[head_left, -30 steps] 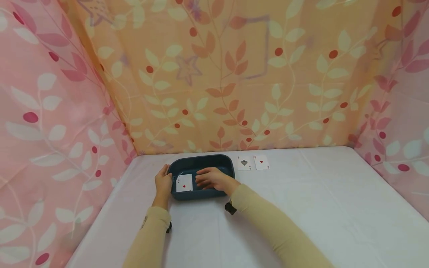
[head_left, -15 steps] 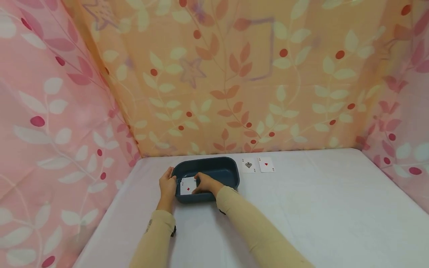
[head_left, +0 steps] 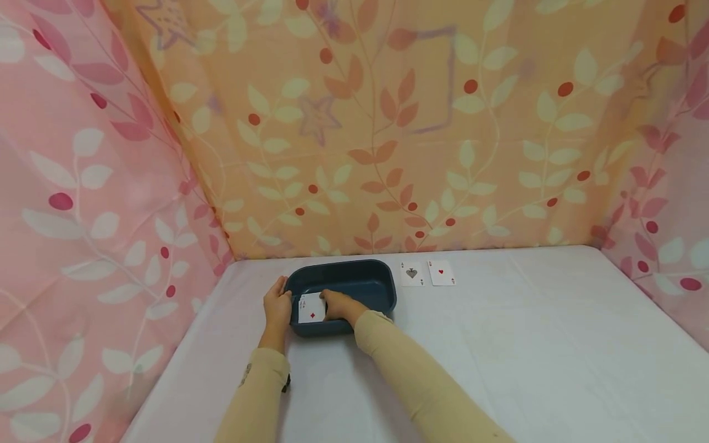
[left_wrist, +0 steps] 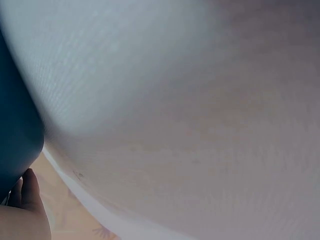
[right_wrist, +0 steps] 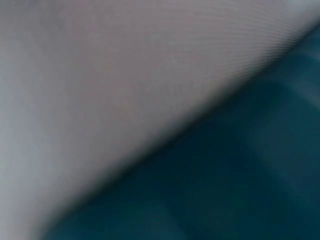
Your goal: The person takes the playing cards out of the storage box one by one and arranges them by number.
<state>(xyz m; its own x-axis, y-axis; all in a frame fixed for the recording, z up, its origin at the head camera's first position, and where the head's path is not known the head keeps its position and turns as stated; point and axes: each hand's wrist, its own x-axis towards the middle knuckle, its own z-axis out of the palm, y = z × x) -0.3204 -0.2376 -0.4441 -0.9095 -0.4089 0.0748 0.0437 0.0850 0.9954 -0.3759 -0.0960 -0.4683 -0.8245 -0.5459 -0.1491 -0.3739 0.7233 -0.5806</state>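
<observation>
In the head view a dark blue rectangular tray stands near the table's back edge. My left hand grips its left side, with fingers at the rim. Inside the tray's left half lies a small overlapping stack of playing cards, a red diamond on top. Reaching over the front wall, my right hand pinches the stack's right edge between thumb and fingers. The left wrist view shows the left hand against the tray's outer wall. Only the tray and cloth appear in the right wrist view, blurred.
Right of the tray, an ace of spades and an ace of hearts lie face up side by side. A white cloth covers the table. Behind it hangs an orange leaf-patterned curtain, with pink ones at both sides.
My right hand has moved left inside the tray, from apart from the cards to their right edge, and now pinches them. The left hand keeps its grip on the tray.
</observation>
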